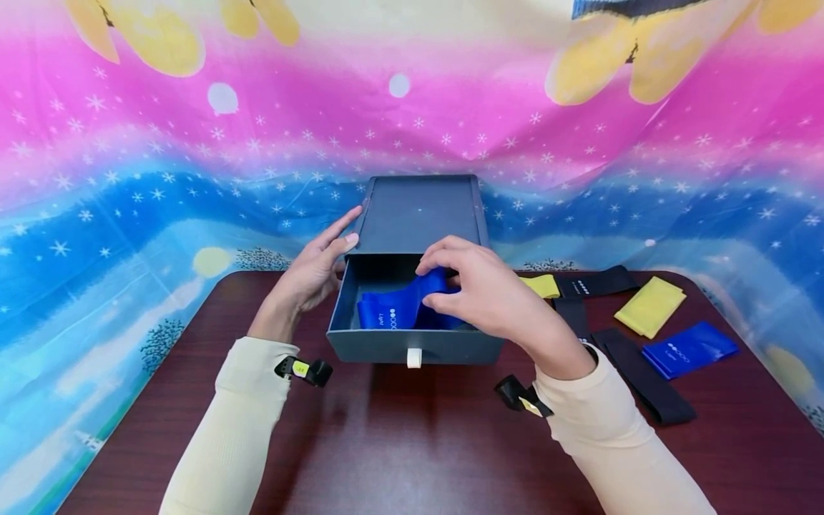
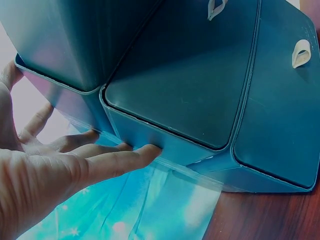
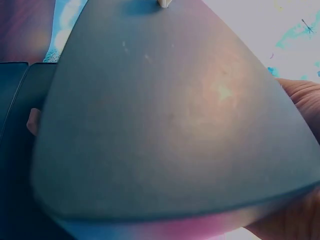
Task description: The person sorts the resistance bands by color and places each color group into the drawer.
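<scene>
grey drawer cabinet (image 1: 420, 214) and contents, seen from above. the top drawer (image 1: 376, 348) stands pulled out toward the person, a white tab (image 1: 414, 358) at the middle of its front; two lower drawers (image 2: 175, 90) sit pushed in. inside the top drawer lies a blue band (image 1: 404, 299), its long axis running roughly left to right: the end printed "light" points left, near the left wall, lettering turned sideways, while the other part rises to the right hand (image 1: 479, 286). the right grip is clamped on this raised part, thumb and fingers pinching it above the drawer's right half. the left hand (image 1: 309, 275) rests against the cabinet's left side, its grip apart, fingers extended. the drawer front projects over the table (image 1: 399, 436), whose surface extends between the forearms. to the right, near the table's edge, lie black bands (image 1: 650, 375), a yellow folded band (image 1: 650, 307) and a blue folded band (image 1: 689, 350). patterned cloth (image 1: 270, 150) hangs behind the cabinet.
</scene>
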